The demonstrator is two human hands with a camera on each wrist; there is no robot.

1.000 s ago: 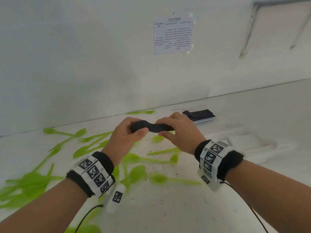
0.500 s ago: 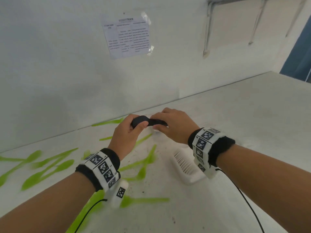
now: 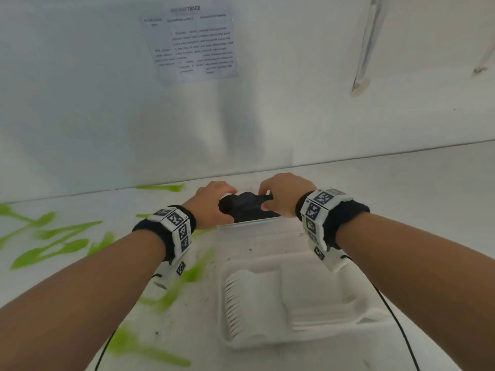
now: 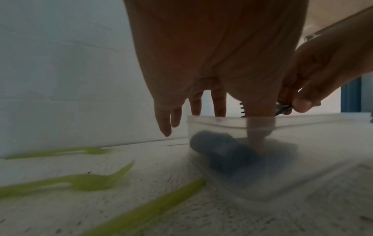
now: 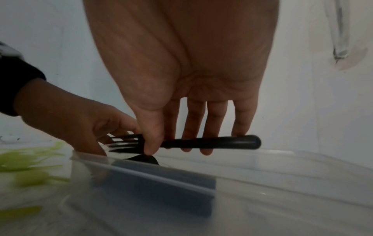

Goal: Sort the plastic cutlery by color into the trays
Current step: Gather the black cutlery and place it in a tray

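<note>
While the right hand (image 5: 181,89) pinches the black fork (image 5: 187,142) level, lengthwise directly above the clear tray (image 5: 282,172), the left hand (image 3: 214,203), fingers loose, steadies the black stack (image 4: 226,153) inside.

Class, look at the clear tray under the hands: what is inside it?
The clear tray holds stacked black cutlery. The hands hide part of the pile, and blur prevents a count.

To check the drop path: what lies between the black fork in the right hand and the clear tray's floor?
A pile of black cutlery, already in the clear tray, under the black fork; the right wrist view shows it.
</note>
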